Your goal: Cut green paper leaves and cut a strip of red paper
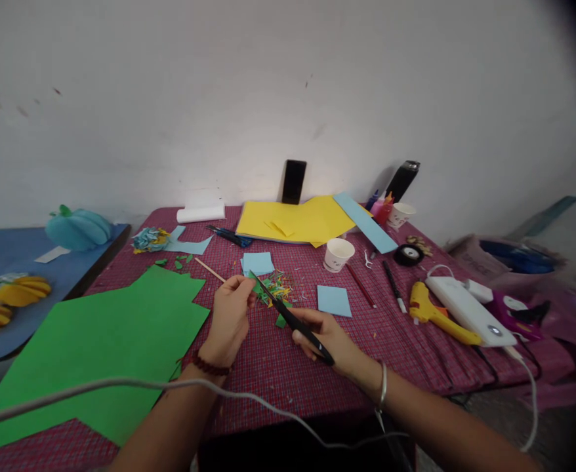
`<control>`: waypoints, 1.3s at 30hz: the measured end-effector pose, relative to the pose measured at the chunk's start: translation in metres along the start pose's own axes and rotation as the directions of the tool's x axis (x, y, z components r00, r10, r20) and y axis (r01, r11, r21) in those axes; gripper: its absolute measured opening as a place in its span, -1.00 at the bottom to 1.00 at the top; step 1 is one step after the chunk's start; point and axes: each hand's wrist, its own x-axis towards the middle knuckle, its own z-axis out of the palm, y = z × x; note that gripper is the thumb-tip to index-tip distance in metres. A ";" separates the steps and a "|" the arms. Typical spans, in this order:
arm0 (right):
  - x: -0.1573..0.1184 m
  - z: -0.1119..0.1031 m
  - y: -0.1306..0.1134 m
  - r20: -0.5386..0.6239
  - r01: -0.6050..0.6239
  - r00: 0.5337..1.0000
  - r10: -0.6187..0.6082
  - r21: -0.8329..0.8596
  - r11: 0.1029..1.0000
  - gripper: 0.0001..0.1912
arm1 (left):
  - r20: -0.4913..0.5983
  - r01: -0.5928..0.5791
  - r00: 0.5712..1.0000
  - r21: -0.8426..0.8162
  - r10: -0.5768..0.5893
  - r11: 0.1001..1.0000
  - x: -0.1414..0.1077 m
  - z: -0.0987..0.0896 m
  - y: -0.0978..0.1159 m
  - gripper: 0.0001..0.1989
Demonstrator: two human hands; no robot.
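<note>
Fingers of right hand [336, 335] wrapped round black scissors [290, 316]; fingers of left hand [229, 313] pinching green scrap [255, 280] at the blades. Near fingertips, coloured snippets [284, 288] on table [263, 373]. Green sheet [121, 321] left of fingers; yellow sheets [288, 219] beyond.

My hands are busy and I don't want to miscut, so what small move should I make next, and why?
Probably one short snip into the green paper: your left hand pinches it, your right hand holds the black scissors pointed at it, and thin clippings lie close by.
</note>
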 end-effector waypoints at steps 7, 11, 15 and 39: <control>0.000 -0.001 0.002 0.013 0.020 1.000 -0.020 0.017 1.000 -0.41 | 0.015 -0.008 1.000 -0.001 0.008 1.000 0.000 0.001 -0.001 -0.83; 0.001 -0.001 0.007 0.004 -0.001 1.000 0.001 0.012 1.000 -0.39 | 0.021 -0.001 1.000 -0.008 0.001 1.000 0.000 0.002 0.001 -0.81; 0.001 -0.001 0.002 -0.029 -0.007 1.000 0.008 0.015 1.000 -0.37 | 0.066 0.018 0.998 -0.031 -0.016 0.999 -0.003 0.002 0.009 -0.81; 0.063 -0.014 -0.060 0.171 0.248 0.968 -0.182 -0.559 0.791 -0.91 | 0.437 -0.045 0.883 0.437 -0.169 0.898 -0.004 -0.005 0.008 -0.91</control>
